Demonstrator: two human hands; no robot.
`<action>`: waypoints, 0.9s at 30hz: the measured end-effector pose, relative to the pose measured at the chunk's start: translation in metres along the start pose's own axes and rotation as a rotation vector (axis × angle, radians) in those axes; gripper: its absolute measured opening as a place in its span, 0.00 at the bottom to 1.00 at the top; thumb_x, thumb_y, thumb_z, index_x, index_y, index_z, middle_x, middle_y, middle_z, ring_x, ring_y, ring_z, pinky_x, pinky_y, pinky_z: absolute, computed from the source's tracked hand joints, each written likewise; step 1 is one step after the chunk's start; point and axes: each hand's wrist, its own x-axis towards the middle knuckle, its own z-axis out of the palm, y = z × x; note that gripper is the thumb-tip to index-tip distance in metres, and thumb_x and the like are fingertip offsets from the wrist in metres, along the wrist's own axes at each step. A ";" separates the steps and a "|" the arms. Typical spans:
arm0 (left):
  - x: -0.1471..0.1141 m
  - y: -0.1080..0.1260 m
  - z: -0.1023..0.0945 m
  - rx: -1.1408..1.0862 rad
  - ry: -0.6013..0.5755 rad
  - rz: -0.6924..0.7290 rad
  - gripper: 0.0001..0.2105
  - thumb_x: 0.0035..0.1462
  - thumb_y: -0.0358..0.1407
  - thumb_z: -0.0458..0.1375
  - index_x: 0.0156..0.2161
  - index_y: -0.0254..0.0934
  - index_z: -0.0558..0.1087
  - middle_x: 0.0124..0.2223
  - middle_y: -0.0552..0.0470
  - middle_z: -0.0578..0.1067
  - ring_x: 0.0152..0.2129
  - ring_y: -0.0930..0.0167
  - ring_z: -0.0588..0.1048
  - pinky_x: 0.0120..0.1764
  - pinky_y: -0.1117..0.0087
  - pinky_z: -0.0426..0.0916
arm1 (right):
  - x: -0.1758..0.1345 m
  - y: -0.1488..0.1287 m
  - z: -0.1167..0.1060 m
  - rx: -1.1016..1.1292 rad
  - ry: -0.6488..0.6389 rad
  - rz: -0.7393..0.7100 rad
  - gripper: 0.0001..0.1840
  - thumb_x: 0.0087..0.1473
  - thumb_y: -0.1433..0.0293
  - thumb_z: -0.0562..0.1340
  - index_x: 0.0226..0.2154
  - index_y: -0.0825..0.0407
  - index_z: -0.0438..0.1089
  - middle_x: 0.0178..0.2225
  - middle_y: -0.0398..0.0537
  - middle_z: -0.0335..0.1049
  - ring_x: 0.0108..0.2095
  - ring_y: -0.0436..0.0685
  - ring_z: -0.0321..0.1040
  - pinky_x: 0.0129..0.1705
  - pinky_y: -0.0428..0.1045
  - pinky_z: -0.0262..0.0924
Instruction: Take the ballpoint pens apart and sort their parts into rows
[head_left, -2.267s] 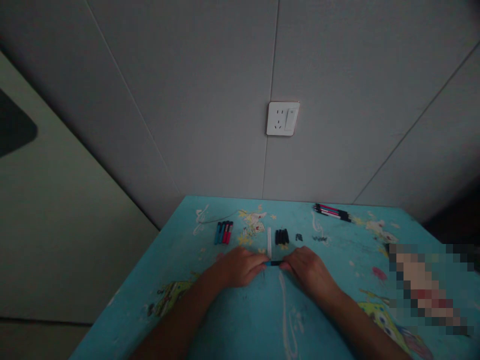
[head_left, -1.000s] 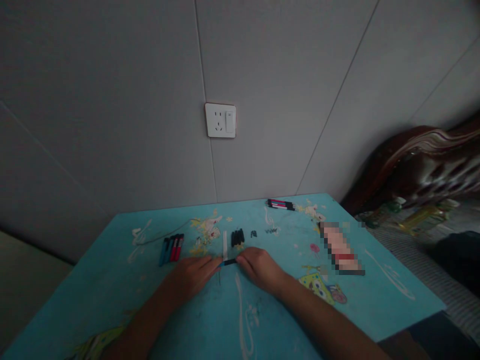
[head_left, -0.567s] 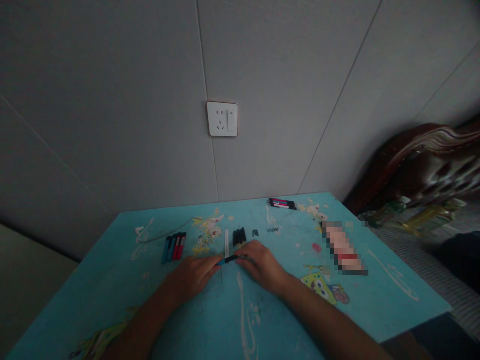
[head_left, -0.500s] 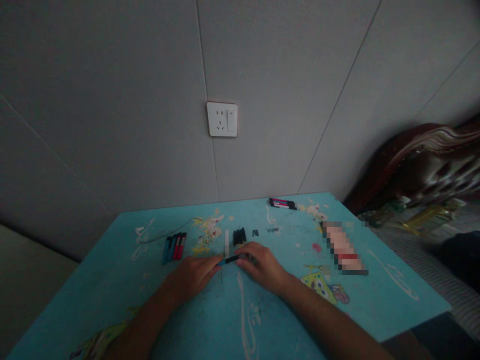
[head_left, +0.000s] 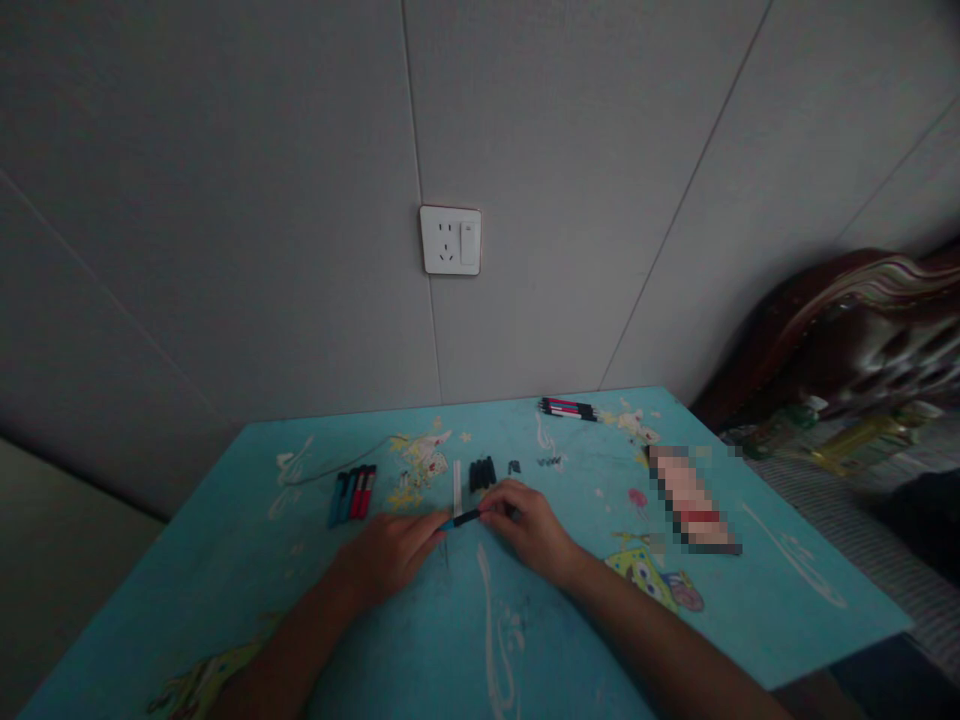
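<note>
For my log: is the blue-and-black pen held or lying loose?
The pen is held: left hand at its blue end, right hand at its black end.

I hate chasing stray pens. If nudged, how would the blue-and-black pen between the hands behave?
The pen probably rolls, being slim and seemingly round. It looks stiff, spanning straight between left hand and right hand.

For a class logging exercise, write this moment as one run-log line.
left hand: grips pen, blue end | right hand: pinches black end | beyond: black pieces on turquoise table
</note>
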 end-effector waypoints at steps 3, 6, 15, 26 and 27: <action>0.001 -0.001 0.000 -0.001 0.005 -0.009 0.17 0.68 0.37 0.48 0.59 0.41 0.66 0.40 0.50 0.81 0.33 0.67 0.80 0.36 0.68 0.75 | 0.001 -0.001 0.000 -0.017 0.018 -0.031 0.05 0.59 0.67 0.63 0.38 0.50 0.74 0.37 0.46 0.70 0.36 0.52 0.67 0.38 0.47 0.62; 0.002 -0.001 -0.002 -0.011 0.020 0.034 0.21 0.68 0.34 0.48 0.64 0.43 0.60 0.44 0.49 0.80 0.35 0.68 0.81 0.39 0.68 0.76 | 0.001 -0.004 -0.002 -0.068 0.027 -0.045 0.06 0.60 0.67 0.62 0.39 0.50 0.74 0.37 0.47 0.70 0.36 0.52 0.67 0.39 0.47 0.62; 0.001 -0.003 -0.005 -0.041 0.037 0.092 0.26 0.67 0.30 0.49 0.67 0.46 0.53 0.52 0.49 0.77 0.43 0.68 0.79 0.46 0.66 0.75 | 0.011 0.023 -0.072 -0.490 0.120 0.015 0.10 0.62 0.66 0.58 0.41 0.51 0.74 0.38 0.49 0.74 0.38 0.55 0.70 0.44 0.50 0.62; 0.000 -0.007 -0.002 0.001 0.018 0.087 0.26 0.67 0.30 0.48 0.67 0.45 0.53 0.52 0.48 0.77 0.42 0.67 0.80 0.47 0.63 0.75 | 0.005 0.074 -0.126 -0.718 0.178 0.260 0.12 0.58 0.69 0.59 0.40 0.53 0.77 0.40 0.54 0.75 0.40 0.57 0.71 0.45 0.48 0.59; 0.000 -0.007 -0.002 0.004 0.021 0.088 0.26 0.67 0.30 0.48 0.67 0.45 0.53 0.52 0.48 0.77 0.42 0.67 0.80 0.47 0.64 0.75 | 0.005 0.075 -0.126 -0.719 0.167 0.267 0.12 0.58 0.69 0.59 0.40 0.53 0.77 0.40 0.54 0.75 0.40 0.57 0.71 0.45 0.47 0.59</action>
